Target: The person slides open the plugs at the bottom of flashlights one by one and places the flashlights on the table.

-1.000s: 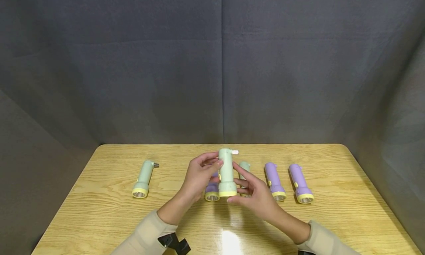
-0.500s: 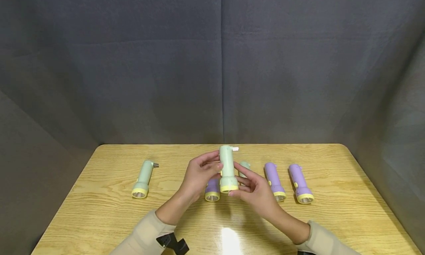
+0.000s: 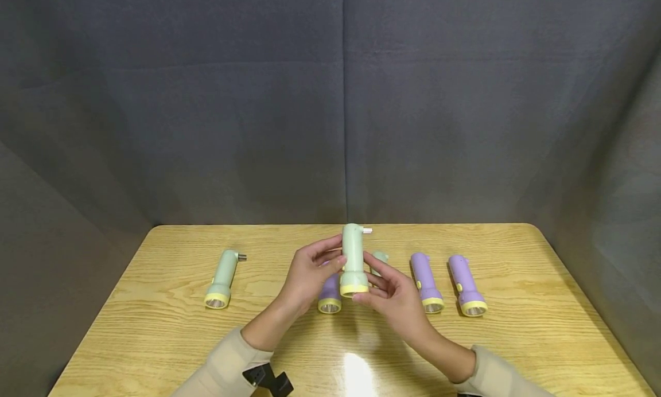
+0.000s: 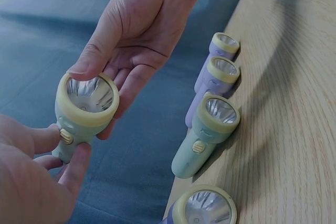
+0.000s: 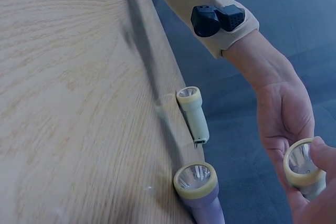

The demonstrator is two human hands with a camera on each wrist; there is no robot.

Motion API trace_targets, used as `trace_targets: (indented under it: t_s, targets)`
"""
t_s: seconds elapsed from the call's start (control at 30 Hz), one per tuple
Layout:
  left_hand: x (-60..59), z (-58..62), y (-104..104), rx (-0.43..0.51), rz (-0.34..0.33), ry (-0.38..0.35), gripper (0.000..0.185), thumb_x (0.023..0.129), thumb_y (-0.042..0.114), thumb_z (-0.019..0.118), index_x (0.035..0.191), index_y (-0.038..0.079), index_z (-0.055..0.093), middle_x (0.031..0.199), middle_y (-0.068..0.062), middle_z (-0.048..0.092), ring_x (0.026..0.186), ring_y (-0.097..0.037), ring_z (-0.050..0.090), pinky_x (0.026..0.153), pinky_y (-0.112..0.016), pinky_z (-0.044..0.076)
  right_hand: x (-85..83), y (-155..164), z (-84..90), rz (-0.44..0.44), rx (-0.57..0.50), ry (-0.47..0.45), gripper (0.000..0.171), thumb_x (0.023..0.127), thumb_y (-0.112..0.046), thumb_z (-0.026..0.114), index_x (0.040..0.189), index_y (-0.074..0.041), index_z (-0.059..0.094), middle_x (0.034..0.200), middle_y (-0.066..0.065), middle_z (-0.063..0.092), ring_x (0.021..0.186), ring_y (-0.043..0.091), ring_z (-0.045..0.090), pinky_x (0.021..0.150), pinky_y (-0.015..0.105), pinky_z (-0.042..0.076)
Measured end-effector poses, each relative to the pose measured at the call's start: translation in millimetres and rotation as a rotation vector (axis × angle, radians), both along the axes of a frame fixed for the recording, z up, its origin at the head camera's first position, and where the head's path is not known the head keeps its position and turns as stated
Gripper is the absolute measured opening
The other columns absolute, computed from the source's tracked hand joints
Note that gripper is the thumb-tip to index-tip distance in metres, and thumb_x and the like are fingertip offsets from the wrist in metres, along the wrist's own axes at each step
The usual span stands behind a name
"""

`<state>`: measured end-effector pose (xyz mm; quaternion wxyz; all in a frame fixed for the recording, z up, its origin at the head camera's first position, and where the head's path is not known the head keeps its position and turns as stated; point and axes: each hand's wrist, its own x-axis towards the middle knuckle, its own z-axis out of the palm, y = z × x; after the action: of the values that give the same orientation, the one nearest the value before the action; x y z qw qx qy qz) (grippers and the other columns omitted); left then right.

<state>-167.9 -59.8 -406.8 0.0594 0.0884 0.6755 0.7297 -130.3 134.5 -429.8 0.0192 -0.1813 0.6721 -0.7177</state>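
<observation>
A pale green flashlight (image 3: 353, 253) with a yellow rim is held up above the table by both hands. Its metal plug prongs (image 3: 367, 230) stick out sideways at the tail end. My left hand (image 3: 308, 275) grips the body from the left; in the left wrist view its thumb lies by the yellow switch (image 4: 66, 136). From the right, my right hand (image 3: 400, 302) holds the lamp end, its thumb on the yellow rim (image 5: 290, 174). The lens looks unlit in both wrist views.
Another green flashlight (image 3: 225, 273) with prongs out lies at left. Behind the hands are a purple flashlight (image 3: 329, 296) and a partly hidden green flashlight (image 3: 380, 258). Two purple flashlights (image 3: 423, 273) lie at right on the wooden table (image 3: 155, 339). A dark curtain (image 3: 248, 127) hangs behind.
The held flashlight has risen a little and shifted slightly right, with both hands still on it. The flashlights on the table have not moved.
</observation>
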Motion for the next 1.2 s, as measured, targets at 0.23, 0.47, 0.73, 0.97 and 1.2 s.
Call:
trace_targets:
  t_s: [0.23, 0.47, 0.73, 0.97, 1.2]
  targets:
    - [-0.2, -3.4, -2, -0.032, -0.03, 0.016, 0.045, 0.098, -0.003, 0.064, 0.142, -0.003, 0.056, 0.143, -0.018, 0.057, 0.128, -0.035, 0.057, 0.097, -0.034, 0.055, -0.4, -1, -2.6, 0.017, -0.004, -0.013, 0.074, 0.087, 0.007, 0.075, 0.151, 0.009, 0.038, 0.148, 0.029, 0.047, 0.121, 0.014, 0.063, 0.094, 0.031, 0.055]
    - [-1.0, -5.2, -3, -0.063, -0.037, 0.026, 0.045, 0.098, -0.001, 0.064, 0.142, -0.003, 0.056, 0.144, -0.018, 0.056, 0.128, -0.034, 0.058, 0.099, -0.035, 0.054, -0.9, 0, -3.0, 0.023, 0.003, -0.023, 0.073, 0.088, 0.005, 0.075, 0.151, 0.008, 0.038, 0.15, 0.031, 0.044, 0.123, 0.015, 0.062, 0.094, 0.031, 0.055]
    - [-2.0, -4.3, -7, -0.083, -0.029, 0.026, 0.045, 0.098, 0.0, 0.065, 0.142, -0.001, 0.056, 0.143, -0.016, 0.057, 0.127, -0.033, 0.058, 0.101, -0.037, 0.053, -1.5, -3, -0.2, 0.012, 0.011, -0.042, 0.072, 0.088, 0.004, 0.075, 0.151, 0.007, 0.039, 0.15, 0.026, 0.046, 0.125, 0.021, 0.061, 0.094, 0.032, 0.055]
    - [-2.3, -5.0, -13, -0.077, -0.028, 0.011, 0.046, 0.098, 0.0, 0.065, 0.143, 0.0, 0.056, 0.144, -0.015, 0.056, 0.128, -0.032, 0.058, 0.103, -0.04, 0.051, -2.3, -11, 2.0, 0.005, -0.012, -0.074, 0.073, 0.087, 0.006, 0.075, 0.151, 0.009, 0.038, 0.152, 0.025, 0.045, 0.128, 0.026, 0.058, 0.097, 0.033, 0.054]
    - [-5.7, -5.7, -20, -0.076, -0.032, 0.028, 0.046, 0.099, 0.0, 0.064, 0.144, -0.003, 0.054, 0.146, -0.018, 0.054, 0.129, -0.035, 0.056, 0.102, -0.037, 0.052, -4.6, -20, 3.0, -0.008, -0.004, -0.092, 0.073, 0.087, 0.005, 0.076, 0.15, 0.006, 0.042, 0.152, 0.022, 0.046, 0.131, 0.033, 0.055, 0.097, 0.033, 0.054]
